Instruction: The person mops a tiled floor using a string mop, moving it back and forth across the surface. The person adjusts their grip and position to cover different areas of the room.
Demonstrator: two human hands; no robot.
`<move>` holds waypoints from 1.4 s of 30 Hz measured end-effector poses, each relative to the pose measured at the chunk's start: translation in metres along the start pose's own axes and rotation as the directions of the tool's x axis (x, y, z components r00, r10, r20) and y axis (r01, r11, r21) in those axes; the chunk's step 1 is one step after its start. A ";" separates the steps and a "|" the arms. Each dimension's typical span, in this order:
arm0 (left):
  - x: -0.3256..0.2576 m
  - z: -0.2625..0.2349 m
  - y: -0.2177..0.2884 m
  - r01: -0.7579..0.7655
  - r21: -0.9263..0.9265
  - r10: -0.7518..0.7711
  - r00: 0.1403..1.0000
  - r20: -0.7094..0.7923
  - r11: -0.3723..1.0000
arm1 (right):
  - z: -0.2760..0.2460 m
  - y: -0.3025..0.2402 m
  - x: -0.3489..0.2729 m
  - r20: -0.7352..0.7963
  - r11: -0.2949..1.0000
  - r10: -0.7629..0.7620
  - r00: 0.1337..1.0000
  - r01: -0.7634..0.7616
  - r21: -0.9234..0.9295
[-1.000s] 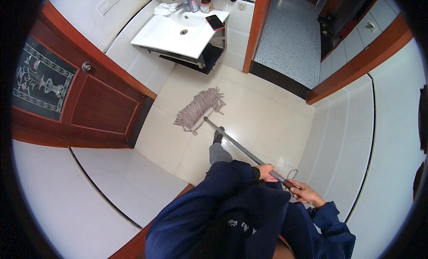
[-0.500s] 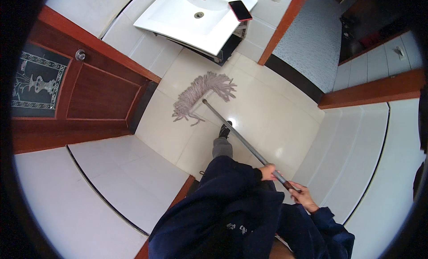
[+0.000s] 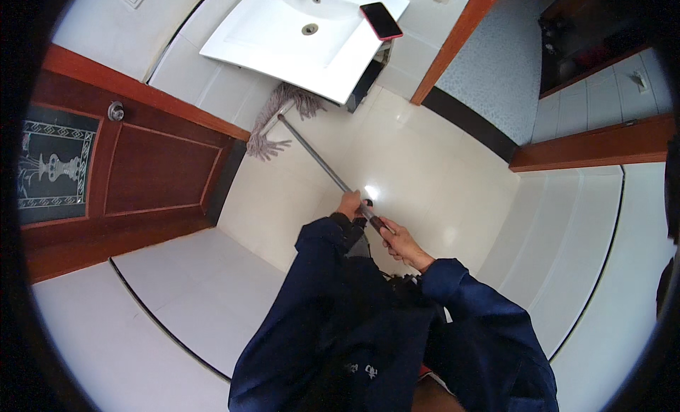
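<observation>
Both my hands grip the grey pole of a mop (image 3: 315, 154). My left hand (image 3: 350, 205) is wrapped round the pole lower down, toward the mop head. Close behind it, my right hand (image 3: 398, 240) holds the brown grip at the upper end. The mop's pale mauve strands (image 3: 263, 121) lie spread on the tiled floor (image 3: 418, 178), beside the door frame and partly hidden under the front of the white washbasin (image 3: 283, 54). Dark blue sleeves cover both my forearms.
A phone (image 3: 382, 21) with a red edge lies on the basin's right corner. To the left is a reddish-brown door (image 3: 166, 160) with a round knob. A doorway with a dark sill (image 3: 471, 121) opens at the far right. White-tiled walls flank me.
The mop head has slid forward and to the left, from mid-floor to under the basin's front edge. Both my hands have moved left and forward with the pole.
</observation>
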State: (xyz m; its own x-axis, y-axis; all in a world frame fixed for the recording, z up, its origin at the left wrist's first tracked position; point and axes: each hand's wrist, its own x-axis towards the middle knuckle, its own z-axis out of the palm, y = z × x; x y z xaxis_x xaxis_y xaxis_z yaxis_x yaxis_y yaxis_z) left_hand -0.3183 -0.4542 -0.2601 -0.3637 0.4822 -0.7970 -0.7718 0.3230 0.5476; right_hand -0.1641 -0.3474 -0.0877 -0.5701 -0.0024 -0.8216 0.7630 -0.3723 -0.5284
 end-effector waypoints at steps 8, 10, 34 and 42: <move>-0.062 0.053 -0.084 -0.483 0.575 0.229 0.859 0.458 0.661 | -0.016 0.080 -0.112 0.080 0.990 0.045 0.996 -0.056 0.132; -0.084 0.077 -0.125 -0.679 0.561 0.220 0.708 0.671 0.474 | -0.036 0.112 -0.152 0.072 0.984 0.076 0.994 -0.087 0.159; -0.155 0.220 -0.253 0.113 0.345 -0.334 0.643 0.690 0.932 | -0.061 0.294 -0.278 -0.499 0.950 -0.303 0.812 0.296 -0.095; -0.020 0.201 -0.075 0.125 0.131 -0.165 0.915 0.367 0.983 | -0.096 0.099 -0.144 -0.396 0.959 -0.246 0.885 0.280 0.032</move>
State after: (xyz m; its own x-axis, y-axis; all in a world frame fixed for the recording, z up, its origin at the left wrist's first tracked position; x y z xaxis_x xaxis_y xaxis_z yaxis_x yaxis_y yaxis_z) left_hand -0.1481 -0.3250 -0.2340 -0.0137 0.6869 -0.7266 -0.7365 0.4845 0.4720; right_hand 0.0233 -0.2946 -0.0422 -0.5714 0.4565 -0.6820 0.5626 -0.3871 -0.7305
